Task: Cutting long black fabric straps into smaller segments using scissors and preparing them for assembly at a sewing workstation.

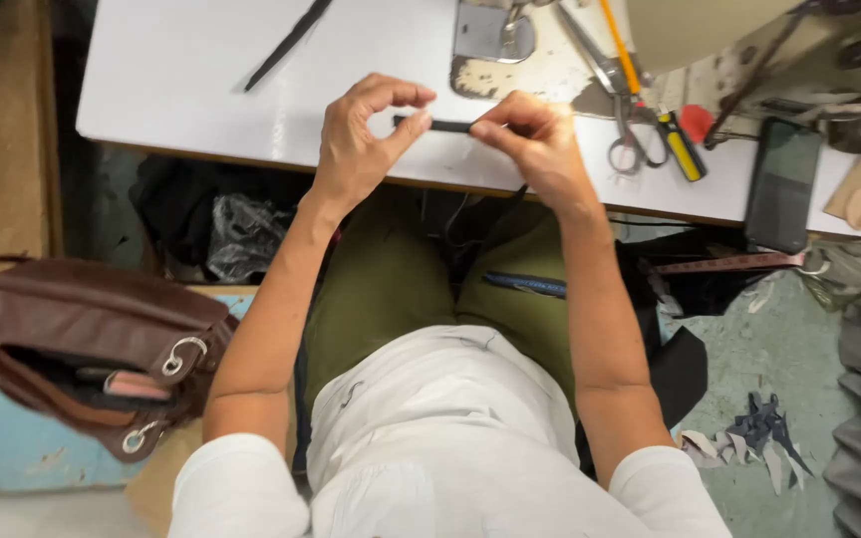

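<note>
Far to my left I see a brown leather bag point(82, 344) with metal rings, lying open beside my seat, below the level of the bench point(181, 70). On the white bench top, further in, a long dark strip point(286, 45) lies at a slant, well apart from my hands.

My left hand point(356, 149) is raised just over the front edge of the bench. Its grip is closed: thumb and forefinger pinch the left end of a short black strap point(447, 126), the other fingers curled above it. The strap runs level between both hands, just over the bench near its front edge. My right hand point(535, 139) pinches the strap's right end, its grip closed on it too, with the fingers folded tight over the piece.

Behind my hands I see the metal foot of a sewing machine point(495, 30). To the right of my right hand lie a pair of scissors point(625, 110), touching a yellow-handled tool point(680, 144). Further right a dark phone point(782, 184) lies at the bench edge, and just below it a measuring tape point(729, 264) hangs. Cloth scraps point(749, 433) lie on the green floor point(799, 349).
</note>
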